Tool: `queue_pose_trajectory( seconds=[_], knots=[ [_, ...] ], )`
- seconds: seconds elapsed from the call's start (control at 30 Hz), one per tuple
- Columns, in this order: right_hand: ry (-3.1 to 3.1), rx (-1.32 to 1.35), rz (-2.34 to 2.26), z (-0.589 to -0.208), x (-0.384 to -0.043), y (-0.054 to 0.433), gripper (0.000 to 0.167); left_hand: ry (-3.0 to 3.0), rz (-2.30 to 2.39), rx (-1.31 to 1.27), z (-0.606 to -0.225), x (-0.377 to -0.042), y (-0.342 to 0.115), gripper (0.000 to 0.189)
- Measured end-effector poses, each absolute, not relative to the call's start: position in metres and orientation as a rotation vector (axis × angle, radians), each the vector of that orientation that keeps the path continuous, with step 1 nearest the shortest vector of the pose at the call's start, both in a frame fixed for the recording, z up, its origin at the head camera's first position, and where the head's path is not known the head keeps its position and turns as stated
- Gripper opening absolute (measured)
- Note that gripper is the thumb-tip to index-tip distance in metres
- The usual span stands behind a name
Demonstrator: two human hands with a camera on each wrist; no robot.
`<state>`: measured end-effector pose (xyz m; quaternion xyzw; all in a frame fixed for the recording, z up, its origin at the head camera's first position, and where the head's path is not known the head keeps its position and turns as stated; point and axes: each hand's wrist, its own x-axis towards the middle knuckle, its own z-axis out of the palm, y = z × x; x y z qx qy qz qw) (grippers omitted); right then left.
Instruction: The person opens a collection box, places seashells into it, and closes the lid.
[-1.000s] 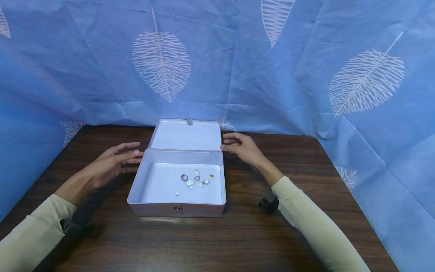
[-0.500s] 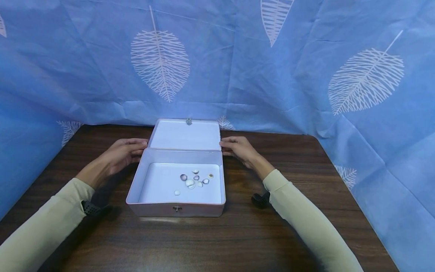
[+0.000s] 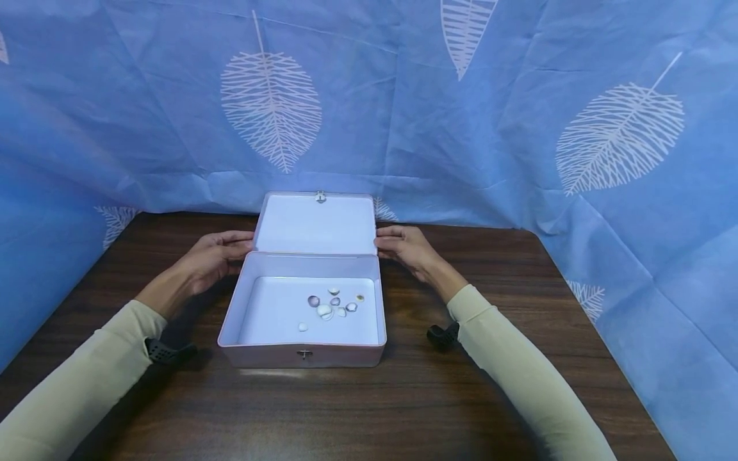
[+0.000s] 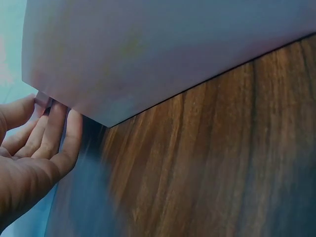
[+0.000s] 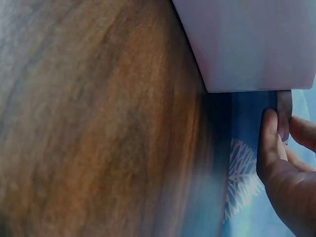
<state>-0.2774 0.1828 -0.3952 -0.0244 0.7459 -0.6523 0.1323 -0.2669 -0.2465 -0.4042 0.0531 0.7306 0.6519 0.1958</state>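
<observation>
A pale pinkish tin box [image 3: 265, 356] stands on the table with its hinged lid [image 3: 315, 223] swung back, white inside. Several small seashells [image 3: 324, 310] lie on its floor, mostly toward the right. My left hand [image 3: 209, 261] pinches the lid's left edge near the hinge, thumb on one side and fingers on the other. At the opposite edge, my right hand [image 3: 408, 251] holds the lid the same way. In the left wrist view the lid's narrow side [image 4: 42, 100] shows between thumb and fingers. The right wrist view has the lid's side [image 5: 284, 111] between thumb and fingers too.
A dark wood-grain table [image 3: 403, 410] carries the box. Close behind the lid hangs a blue cloth [image 3: 369, 121] with white leaf prints. A metal clasp [image 3: 320, 197] sits on the lid's far edge, and a catch [image 3: 304, 353] on the box front.
My left hand has moved in to the lid's left edge, and my right hand has closed on the other edge. The lid's far edge has risen slightly in the last half second.
</observation>
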Motion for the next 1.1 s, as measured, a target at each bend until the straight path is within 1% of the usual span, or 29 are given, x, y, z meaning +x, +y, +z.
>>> queue_pose_trajectory(
  seconds=[0.4,0.57,0.77,1.1],
  knots=[
    [2.313,-0.123,-1.859,-0.386,-0.276,0.190,0.051,1.972,1.981,0.199,-0.404,-0.270,-0.236,0.046],
    [2.372,-0.164,-1.840,-0.381,-0.274,0.195,0.051,2.004,1.994,0.205,-0.402,-0.271,-0.231,0.047],
    [2.425,-0.187,-1.814,-0.379,-0.274,0.199,0.051,2.062,2.006,0.205,-0.401,-0.272,-0.224,0.052],
    [2.497,-0.232,-1.854,-0.376,-0.276,0.203,0.049,2.108,2.066,0.217,-0.396,-0.278,-0.214,0.052]
  ],
)
